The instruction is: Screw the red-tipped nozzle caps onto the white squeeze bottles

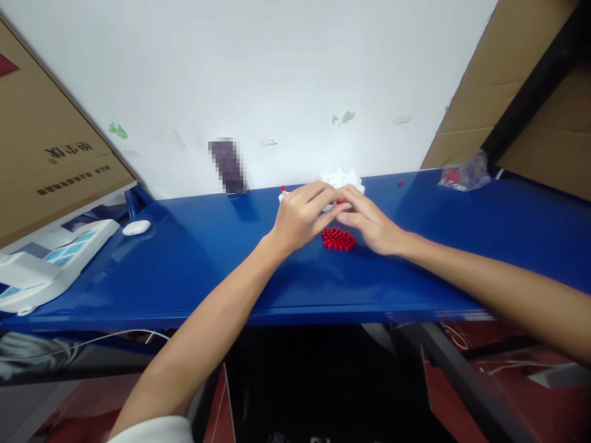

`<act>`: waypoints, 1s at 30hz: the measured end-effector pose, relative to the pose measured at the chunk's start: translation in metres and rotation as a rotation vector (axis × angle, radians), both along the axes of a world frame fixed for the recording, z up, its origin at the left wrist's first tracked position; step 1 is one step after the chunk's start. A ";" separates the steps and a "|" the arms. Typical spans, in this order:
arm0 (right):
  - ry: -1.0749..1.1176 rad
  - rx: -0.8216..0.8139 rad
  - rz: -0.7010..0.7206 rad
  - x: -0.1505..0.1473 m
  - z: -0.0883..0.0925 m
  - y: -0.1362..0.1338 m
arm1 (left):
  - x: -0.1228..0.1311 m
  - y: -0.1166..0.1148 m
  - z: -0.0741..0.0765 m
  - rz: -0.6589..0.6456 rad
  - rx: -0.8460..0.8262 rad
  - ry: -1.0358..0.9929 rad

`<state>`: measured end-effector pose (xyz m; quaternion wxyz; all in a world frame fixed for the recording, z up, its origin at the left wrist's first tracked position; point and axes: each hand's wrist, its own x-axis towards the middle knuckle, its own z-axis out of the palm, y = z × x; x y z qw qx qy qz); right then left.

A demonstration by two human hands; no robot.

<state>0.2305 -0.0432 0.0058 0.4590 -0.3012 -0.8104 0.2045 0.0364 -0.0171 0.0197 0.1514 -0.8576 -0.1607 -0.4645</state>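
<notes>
My left hand (302,215) and my right hand (372,226) meet at the fingertips above the blue table, fingers bent and pinched inward. A bit of red (340,201) shows between the fingertips; the rest of what they hold is hidden. Just below the hands lies a tight cluster of small red caps or beads (338,239). Behind the fingers sits a heap of white pieces (342,178), partly covered by my hands. Left of my left hand, a small white piece with a red tip (283,192) stands on the table, partly hidden.
A phone-like dark object (228,166), blurred out, leans on the wall. One loose red piece (400,183) and a clear plastic bag with red contents (464,173) lie right. A white case (136,227) and a white device (60,264) are left. Cardboard (55,123) flanks the blue table (194,271).
</notes>
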 end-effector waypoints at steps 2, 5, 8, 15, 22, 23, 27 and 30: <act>-0.006 0.006 0.009 -0.001 0.000 -0.001 | 0.000 0.001 -0.002 -0.017 0.013 0.014; -0.023 0.014 0.011 -0.002 -0.001 -0.002 | -0.003 0.003 -0.004 -0.013 0.055 0.035; -0.044 0.021 -0.012 -0.003 -0.002 -0.001 | -0.003 0.004 -0.006 0.001 0.096 0.066; -0.016 -0.019 0.010 -0.004 -0.003 -0.001 | -0.003 0.006 -0.009 -0.005 0.121 0.101; 0.179 -0.278 0.161 -0.006 0.003 -0.004 | -0.007 0.010 -0.012 0.001 0.056 0.086; 0.206 -0.302 0.173 -0.007 0.004 -0.004 | -0.007 0.010 -0.011 -0.010 0.035 0.074; 0.276 -0.360 0.176 -0.010 0.004 -0.005 | -0.008 0.011 -0.011 -0.056 -0.046 0.024; 0.310 -0.392 0.182 -0.013 -0.002 -0.003 | -0.008 0.012 -0.013 -0.080 -0.053 0.010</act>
